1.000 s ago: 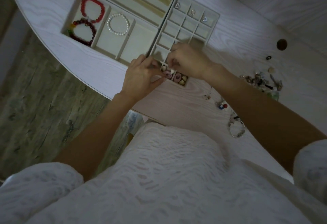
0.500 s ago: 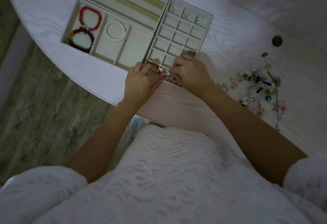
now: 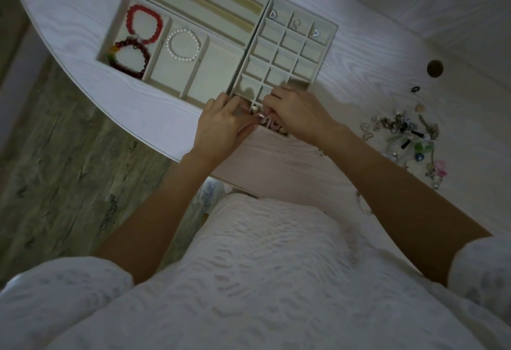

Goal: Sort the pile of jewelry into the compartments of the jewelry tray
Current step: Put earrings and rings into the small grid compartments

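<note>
A cream jewelry tray (image 3: 250, 45) lies on the white table. Its left part holds a red bead bracelet (image 3: 143, 23), a dark red one (image 3: 131, 56) and a pearl bracelet (image 3: 184, 44). The grid part on the right has small silver pieces in its far row (image 3: 296, 24). My left hand (image 3: 221, 125) and my right hand (image 3: 300, 113) meet over the grid's nearest row, fingers curled around a small piece that I cannot make out. Pink and beige pieces (image 3: 276, 125) lie in the nearest cells. The loose jewelry pile (image 3: 406, 134) lies to the right.
The round table edge (image 3: 116, 92) curves down the left, with wooden floor beyond. A dark round hole (image 3: 435, 67) sits in the table at the right. A small black ring (image 3: 414, 89) lies apart from the pile. A bracelet (image 3: 364, 206) lies by my right forearm.
Both hands have stayed over the grid's nearest row, working close together. The view has shifted, bringing more of the jewelry pile into sight on the right.
</note>
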Demonstrator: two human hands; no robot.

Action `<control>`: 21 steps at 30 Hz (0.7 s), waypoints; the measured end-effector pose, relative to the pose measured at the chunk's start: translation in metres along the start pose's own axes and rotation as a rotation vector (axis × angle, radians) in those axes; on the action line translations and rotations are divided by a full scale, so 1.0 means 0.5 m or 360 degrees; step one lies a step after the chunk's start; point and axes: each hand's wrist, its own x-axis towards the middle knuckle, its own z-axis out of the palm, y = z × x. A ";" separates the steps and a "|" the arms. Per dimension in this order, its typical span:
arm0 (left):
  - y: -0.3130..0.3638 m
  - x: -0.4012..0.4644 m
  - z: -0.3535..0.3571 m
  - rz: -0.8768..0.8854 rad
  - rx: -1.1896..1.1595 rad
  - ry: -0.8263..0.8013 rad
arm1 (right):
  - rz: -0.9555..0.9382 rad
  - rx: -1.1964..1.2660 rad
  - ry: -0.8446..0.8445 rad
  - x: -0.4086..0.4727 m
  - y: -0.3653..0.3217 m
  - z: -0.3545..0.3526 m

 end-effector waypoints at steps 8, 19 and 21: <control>-0.004 0.000 0.001 0.0023 -0.0010 0.0011 | 0.0287 0.0210 -0.0071 0.024 -0.014 0.000; -0.006 0.000 0.002 0.0010 -0.0012 -0.0015 | 0.0444 0.0238 0.0073 -0.007 -0.004 0.010; -0.006 0.001 0.002 0.0009 -0.0012 -0.0022 | 0.0450 0.0228 0.0110 -0.007 -0.008 0.014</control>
